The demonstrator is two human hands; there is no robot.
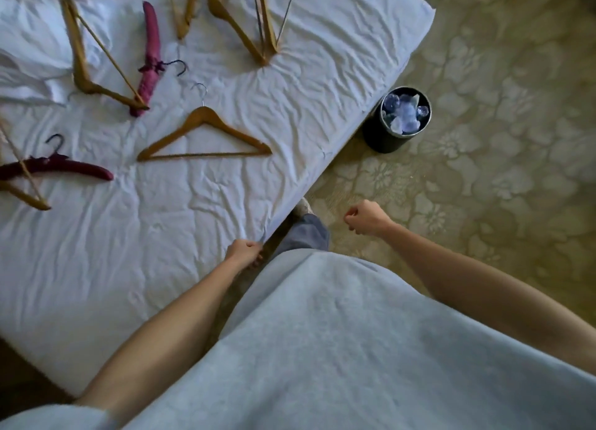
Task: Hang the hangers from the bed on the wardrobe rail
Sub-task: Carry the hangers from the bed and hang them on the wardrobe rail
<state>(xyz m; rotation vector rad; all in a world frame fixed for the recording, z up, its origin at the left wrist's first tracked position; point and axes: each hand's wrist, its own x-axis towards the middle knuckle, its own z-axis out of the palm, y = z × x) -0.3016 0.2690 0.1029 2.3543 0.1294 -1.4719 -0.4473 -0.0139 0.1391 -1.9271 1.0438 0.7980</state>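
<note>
Several hangers lie scattered on the white bed (135, 255). Nearest me is a wooden hanger (206, 132) with a metal hook, lying flat. Two padded maroon hangers lie further left, one (149, 58) upright in the view and one (61, 168) at the left edge. More wooden hangers (248, 20) rest near the top and left (87, 62). My left hand (243, 252) is a fist at the bed's edge, holding nothing. Over the carpet, my right hand (366, 218) is also closed and empty. The wardrobe rail is out of view.
A black round waste bin (392, 129) with crumpled plastic stands on the patterned carpet (500, 107) beside the bed's corner. Rumpled white bedding (29, 74) lies at the far left. My leg and shoe (304, 226) stand against the bed's edge.
</note>
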